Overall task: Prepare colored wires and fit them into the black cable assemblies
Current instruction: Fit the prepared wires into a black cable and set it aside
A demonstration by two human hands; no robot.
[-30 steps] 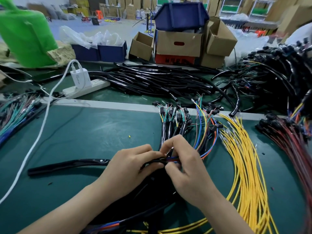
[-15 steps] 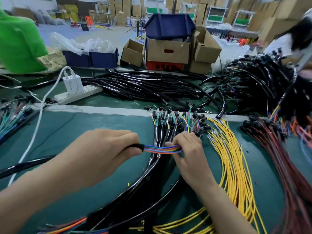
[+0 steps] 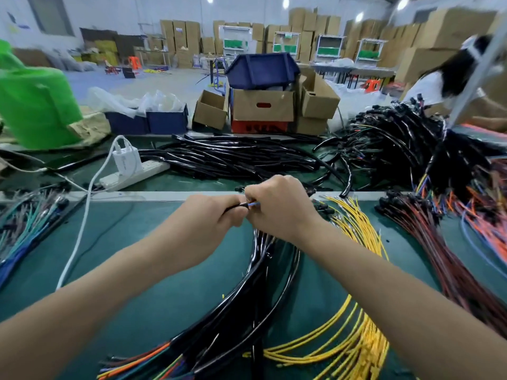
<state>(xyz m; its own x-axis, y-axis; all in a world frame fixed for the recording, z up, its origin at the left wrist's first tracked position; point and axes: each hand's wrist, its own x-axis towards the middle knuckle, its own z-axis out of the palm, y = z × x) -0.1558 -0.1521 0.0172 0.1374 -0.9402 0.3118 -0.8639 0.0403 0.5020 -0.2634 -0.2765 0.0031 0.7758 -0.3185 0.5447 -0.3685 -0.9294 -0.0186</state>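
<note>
black cable (image 3: 233, 206) end gripped in left hand (image 3: 205, 226), fingers curled round the sheath, short stub of colored wires (image 3: 253, 204) (blue, orange visible) sticking out of it to the right. right hand (image 3: 279, 212) curled on those wires, its fingers touching the left hand, both hands pressed together at centre of view, over the far part of the green table (image 3: 142, 270). can't tell if the cable is lifted off the table or resting on it. right below the hands a black cable bundle (image 3: 263, 272) runs toward the near edge and fans into loose wire ends (image 3: 142, 355) at bottom left. yellow wires (image 3: 359, 234) lie just right of the bundle, curving down to the bottom of view, partly under the right forearm. dark red wires (image 3: 444, 264) further right, orange and blue ones mixed in beyond them. left edge: teal and blue wires (image 3: 24, 231). white cord (image 3: 82, 229) crosses the table from near left up to a white charger (image 3: 126, 157) plugged in a power strip (image 3: 137, 175). behind that a pile of black tubes (image 3: 233, 157), and a big black cable heap (image 3: 397, 138) at right. back row: cardboard boxes (image 3: 263, 106), blue bin (image 3: 262, 68) on top of one, green plastic mass (image 3: 33, 105) far left. person in white top (image 3: 428, 86) at far right, blurred.
</note>
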